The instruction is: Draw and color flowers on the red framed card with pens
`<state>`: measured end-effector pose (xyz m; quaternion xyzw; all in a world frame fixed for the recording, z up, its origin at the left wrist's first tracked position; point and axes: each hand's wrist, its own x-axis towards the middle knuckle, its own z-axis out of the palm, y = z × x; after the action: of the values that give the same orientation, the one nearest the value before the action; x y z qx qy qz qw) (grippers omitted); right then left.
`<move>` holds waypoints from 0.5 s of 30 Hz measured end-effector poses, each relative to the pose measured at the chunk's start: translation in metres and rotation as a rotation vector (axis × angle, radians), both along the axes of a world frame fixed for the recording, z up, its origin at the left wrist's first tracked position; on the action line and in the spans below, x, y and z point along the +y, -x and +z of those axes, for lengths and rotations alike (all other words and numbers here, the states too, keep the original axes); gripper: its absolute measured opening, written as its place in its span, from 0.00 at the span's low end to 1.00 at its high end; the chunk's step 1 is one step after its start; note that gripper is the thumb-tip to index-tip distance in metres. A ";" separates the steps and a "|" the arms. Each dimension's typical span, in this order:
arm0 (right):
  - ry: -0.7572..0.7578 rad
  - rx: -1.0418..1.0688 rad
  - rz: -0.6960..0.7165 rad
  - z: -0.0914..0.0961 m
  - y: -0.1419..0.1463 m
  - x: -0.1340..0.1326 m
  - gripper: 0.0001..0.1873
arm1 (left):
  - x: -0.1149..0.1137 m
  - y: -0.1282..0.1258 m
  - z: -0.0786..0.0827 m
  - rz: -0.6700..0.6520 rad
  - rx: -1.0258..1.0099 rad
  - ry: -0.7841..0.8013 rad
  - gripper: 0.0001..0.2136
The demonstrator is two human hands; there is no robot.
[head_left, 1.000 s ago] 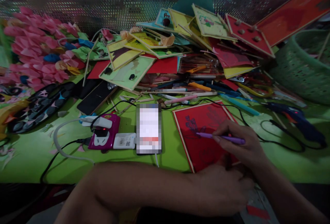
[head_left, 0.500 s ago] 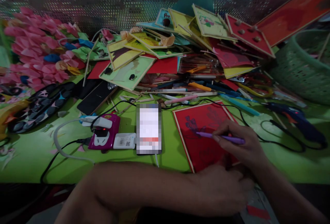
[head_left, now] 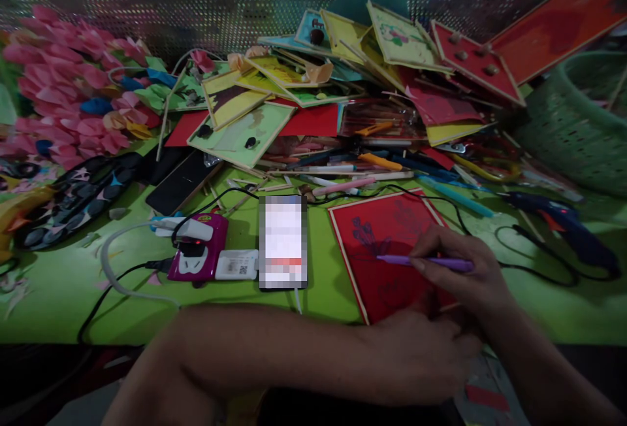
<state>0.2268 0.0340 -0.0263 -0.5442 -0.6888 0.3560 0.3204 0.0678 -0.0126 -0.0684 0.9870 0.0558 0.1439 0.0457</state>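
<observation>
A purple felt-tip pen (head_left: 399, 260) is pinched in my right hand (head_left: 463, 269), its tip on the red card. This framed red card (head_left: 360, 276) lies tilted on the green table, with thin pale wooden strips along its edges. Dark line drawings of flowers and leaves show on its face. My left hand (head_left: 416, 354) lies across the card's near edge, fingers curled around the lower right part; its fingertips are partly hidden. My left forearm stretches along the table's front edge.
A lit phone (head_left: 283, 243) stands left of the card, beside a purple power strip (head_left: 210, 249) with cables. On the right lie a blue glue gun (head_left: 563, 230) and a green basket (head_left: 578, 125). Framed cards (head_left: 245, 132), pens and pink paper flowers (head_left: 63, 86) pile up behind.
My right hand and the pen have shifted slightly right and down across the card. A little more dark line shows near the tip. The left hand stays in place.
</observation>
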 end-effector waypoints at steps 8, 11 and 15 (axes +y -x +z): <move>0.002 -0.006 0.011 -0.003 0.000 -0.001 0.09 | -0.001 0.000 0.001 0.022 -0.017 -0.027 0.19; -0.004 -0.006 0.005 -0.003 0.000 -0.002 0.08 | 0.000 0.002 0.004 0.016 -0.024 -0.033 0.20; -0.033 -0.015 0.029 -0.002 0.000 -0.001 0.08 | 0.000 0.001 0.002 0.016 -0.050 -0.025 0.18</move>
<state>0.2264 0.0327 -0.0279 -0.5315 -0.7047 0.3452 0.3189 0.0669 -0.0122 -0.0669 0.9831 0.0607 0.1694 0.0337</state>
